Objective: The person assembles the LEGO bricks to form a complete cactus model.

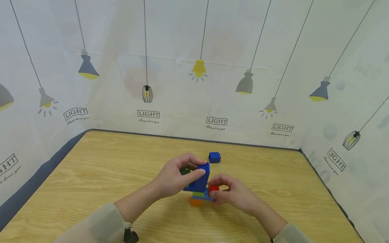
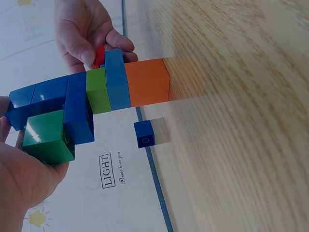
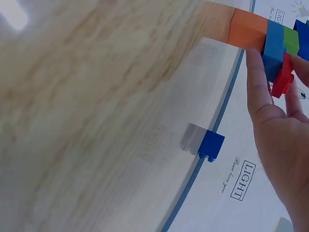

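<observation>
A stack of toy building bricks stands on the table with an orange brick (image 2: 147, 82) at the bottom. Above it come a lighter blue brick (image 2: 118, 79), a lime green brick (image 2: 98, 91) and several dark blue bricks (image 1: 201, 177). A dark green brick (image 2: 48, 137) sticks out from the upper part on the left-hand side. My left hand (image 1: 176, 176) grips the top of the stack between thumb and fingers. A red brick (image 1: 214, 189) is pinched by my right hand (image 1: 237, 194) at the right end of the lighter blue brick; whether it is fully seated cannot be told.
One loose dark blue brick (image 1: 214, 157) lies behind the stack. The wooden table (image 1: 112, 161) reaches back to a light wall covering (image 1: 170, 71) printed with lamps, which also runs along both sides.
</observation>
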`<state>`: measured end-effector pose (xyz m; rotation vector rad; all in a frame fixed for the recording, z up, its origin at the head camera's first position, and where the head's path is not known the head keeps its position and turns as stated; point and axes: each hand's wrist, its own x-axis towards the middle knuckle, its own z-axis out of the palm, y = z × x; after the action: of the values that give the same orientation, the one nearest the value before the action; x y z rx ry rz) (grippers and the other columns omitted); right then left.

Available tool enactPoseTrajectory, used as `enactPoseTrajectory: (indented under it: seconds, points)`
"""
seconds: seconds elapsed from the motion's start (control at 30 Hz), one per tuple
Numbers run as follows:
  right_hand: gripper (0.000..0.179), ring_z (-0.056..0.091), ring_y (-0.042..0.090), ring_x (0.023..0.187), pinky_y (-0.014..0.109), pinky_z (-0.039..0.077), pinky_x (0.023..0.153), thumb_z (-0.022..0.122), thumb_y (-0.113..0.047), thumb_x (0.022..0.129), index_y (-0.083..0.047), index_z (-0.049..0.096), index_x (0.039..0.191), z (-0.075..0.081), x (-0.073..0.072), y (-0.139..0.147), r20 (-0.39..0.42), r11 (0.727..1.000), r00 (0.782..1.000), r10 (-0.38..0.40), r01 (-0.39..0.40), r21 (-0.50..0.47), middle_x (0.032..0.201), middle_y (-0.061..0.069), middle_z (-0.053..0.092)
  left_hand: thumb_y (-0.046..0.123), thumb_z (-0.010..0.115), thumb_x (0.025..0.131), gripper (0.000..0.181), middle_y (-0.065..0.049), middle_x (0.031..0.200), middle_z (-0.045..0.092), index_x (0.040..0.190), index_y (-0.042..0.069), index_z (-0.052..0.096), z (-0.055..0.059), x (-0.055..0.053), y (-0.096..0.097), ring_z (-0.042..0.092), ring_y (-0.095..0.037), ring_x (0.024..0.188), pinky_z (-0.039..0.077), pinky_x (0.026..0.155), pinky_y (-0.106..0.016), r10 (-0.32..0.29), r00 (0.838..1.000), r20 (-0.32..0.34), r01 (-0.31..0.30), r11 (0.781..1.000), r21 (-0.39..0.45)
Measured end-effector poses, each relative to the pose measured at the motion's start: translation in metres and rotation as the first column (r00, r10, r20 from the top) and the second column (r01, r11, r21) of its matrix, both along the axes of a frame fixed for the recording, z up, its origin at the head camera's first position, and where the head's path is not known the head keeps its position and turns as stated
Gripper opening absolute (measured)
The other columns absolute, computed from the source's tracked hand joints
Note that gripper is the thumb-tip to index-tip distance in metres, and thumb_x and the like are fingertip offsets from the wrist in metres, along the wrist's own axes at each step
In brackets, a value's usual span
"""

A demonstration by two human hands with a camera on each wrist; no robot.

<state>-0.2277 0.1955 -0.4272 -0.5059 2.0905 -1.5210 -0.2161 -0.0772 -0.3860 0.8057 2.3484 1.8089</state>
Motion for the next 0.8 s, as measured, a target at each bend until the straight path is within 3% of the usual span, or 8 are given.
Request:
enactPoseTrajectory:
  seconds: [0.2, 0.6, 0.8]
  points:
    - [0.024, 0.077, 0.031, 0.112, 0.051, 0.066, 0.099, 0.07, -0.019, 0.109, 0.001, 0.07, 0.122, 0.0, 0.001, -0.001, -0.02, 1.0, 1.0, 0.009, -0.009, 0.01, 0.128, 0.018, 0.065, 0.025, 0.072, 0.107, 0.02, -0.004, 0.13, 0.075, 0.126, 0.021, 0.075, -0.001, 0.0, 0.0, 0.072, -0.025, 0.117, 0.067, 0.09, -0.039, 0.001, 1.0, 0.0, -0.001, 1.0, -0.002]
    - [0.023, 0.078, 0.031, 0.109, 0.051, 0.067, 0.096, 0.071, -0.022, 0.109, -0.003, 0.072, 0.122, 0.0, -0.003, 0.0, -0.038, 0.999, 0.999, 0.025, -0.023, 0.039, 0.126, 0.015, 0.068, 0.025, 0.073, 0.107, 0.02, -0.004, 0.132, 0.075, 0.126, 0.021, 0.075, -0.002, 0.0, 0.0, 0.072, -0.025, 0.118, 0.067, 0.091, -0.04, 0.003, 1.0, 0.004, -0.003, 1.0, 0.002]
    - [0.032, 0.076, 0.028, 0.113, 0.049, 0.065, 0.1, 0.068, -0.028, 0.111, -0.002, 0.072, 0.129, 0.003, -0.016, 0.012, -0.115, 0.997, 0.993, -0.028, 0.036, 0.07, 0.135, 0.02, 0.071, 0.026, 0.073, 0.107, 0.02, -0.003, 0.134, 0.074, 0.127, 0.022, 0.075, -0.002, -0.001, -0.001, 0.072, -0.026, 0.12, 0.066, 0.091, -0.037, 0.005, 1.0, 0.002, -0.005, 1.0, -0.004]
